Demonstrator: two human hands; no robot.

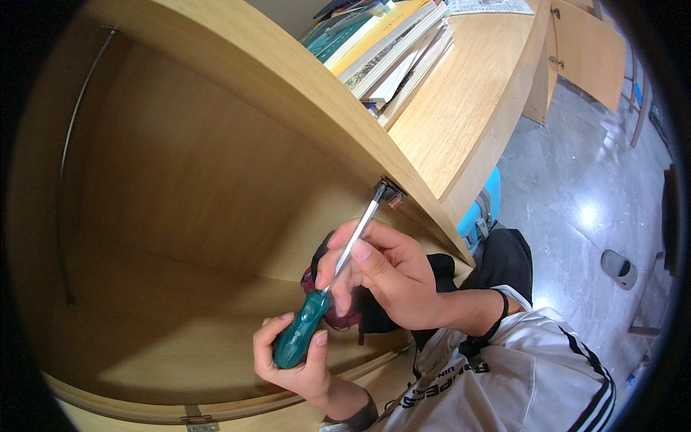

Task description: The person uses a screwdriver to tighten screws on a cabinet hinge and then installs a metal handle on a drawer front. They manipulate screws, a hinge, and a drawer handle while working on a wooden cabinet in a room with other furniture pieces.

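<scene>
A screwdriver with a green plastic handle and a bright metal shaft slants up to the right. My left hand wraps the butt end of the handle, thumb on one side and fingers on the other. My right hand has the shaft between thumb and fingers. The tip meets a dark metal cabinet hinge on the inner face of the wooden cabinet's side panel; the exact contact point is too small to make out. A reddish piece shows beside the hinge.
A dark red and black bag lies partly hidden behind my hands. Books lie on the desk beyond the panel. A metal rod crosses the cabinet's interior. Below, another hinge joins a door. On the floor sits a grey slipper.
</scene>
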